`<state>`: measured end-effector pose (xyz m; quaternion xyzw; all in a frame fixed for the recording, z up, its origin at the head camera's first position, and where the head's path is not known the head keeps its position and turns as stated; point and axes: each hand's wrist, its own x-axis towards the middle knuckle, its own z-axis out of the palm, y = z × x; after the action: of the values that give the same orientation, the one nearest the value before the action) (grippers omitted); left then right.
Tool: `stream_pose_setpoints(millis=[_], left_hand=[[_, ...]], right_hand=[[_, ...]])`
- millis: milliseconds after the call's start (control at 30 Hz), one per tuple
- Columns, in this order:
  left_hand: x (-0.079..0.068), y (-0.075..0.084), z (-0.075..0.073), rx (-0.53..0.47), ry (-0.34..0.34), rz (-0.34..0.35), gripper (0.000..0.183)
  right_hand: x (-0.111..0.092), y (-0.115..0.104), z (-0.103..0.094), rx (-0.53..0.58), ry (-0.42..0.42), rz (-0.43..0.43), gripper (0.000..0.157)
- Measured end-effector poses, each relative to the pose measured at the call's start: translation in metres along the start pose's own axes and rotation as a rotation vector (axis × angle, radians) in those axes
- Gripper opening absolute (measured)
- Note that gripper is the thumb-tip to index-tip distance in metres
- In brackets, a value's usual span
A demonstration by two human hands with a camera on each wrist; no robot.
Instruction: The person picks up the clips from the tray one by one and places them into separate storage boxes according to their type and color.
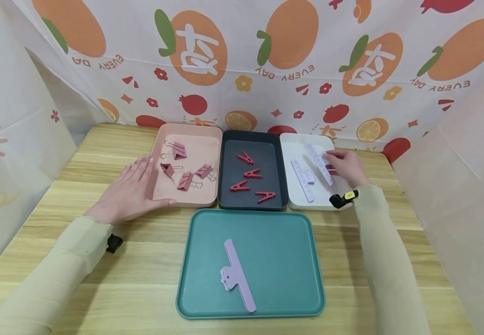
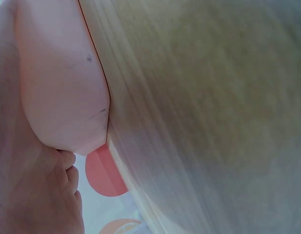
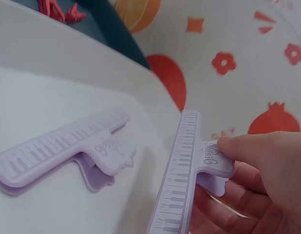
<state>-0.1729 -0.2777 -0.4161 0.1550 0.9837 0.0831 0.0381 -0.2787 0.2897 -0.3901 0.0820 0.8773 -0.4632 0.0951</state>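
My right hand (image 1: 348,166) pinches a lilac clip (image 3: 178,180) with a piano-key pattern by its handle, over the white tray (image 1: 323,201). Another lilac clip (image 3: 62,146) of the same kind lies in that tray. With fingers straight, my left hand (image 1: 126,193) rests against the left side of the pink tray (image 1: 200,132); the left wrist view shows the palm beside the tray's wall. Inside the pink tray are several pink binder clips (image 1: 185,180). A third lilac clip (image 1: 238,274), its plain side up, lies on the teal tray (image 1: 284,260).
Between the pink and white trays stands a dark tray (image 1: 252,139) with several small red clips (image 1: 252,173). The teal tray lies in front of these three on a wooden table (image 1: 141,288). A fruit-patterned cloth (image 1: 242,93) hangs behind the trays.
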Motion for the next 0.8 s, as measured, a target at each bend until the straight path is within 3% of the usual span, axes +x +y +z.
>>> stream_pose_setpoints(millis=[300, 800], left_hand=[[-0.001, 0.0, 0.001, 0.008, -0.005, -0.003, 0.129], [0.0, -0.001, 0.002, 0.017, 0.0, 0.003, 0.128]], right_hand=[[0.028, 0.004, 0.011, -0.018, -0.022, 0.091, 0.047], [0.032, 0.003, 0.016, -0.021, -0.035, 0.137, 0.049]])
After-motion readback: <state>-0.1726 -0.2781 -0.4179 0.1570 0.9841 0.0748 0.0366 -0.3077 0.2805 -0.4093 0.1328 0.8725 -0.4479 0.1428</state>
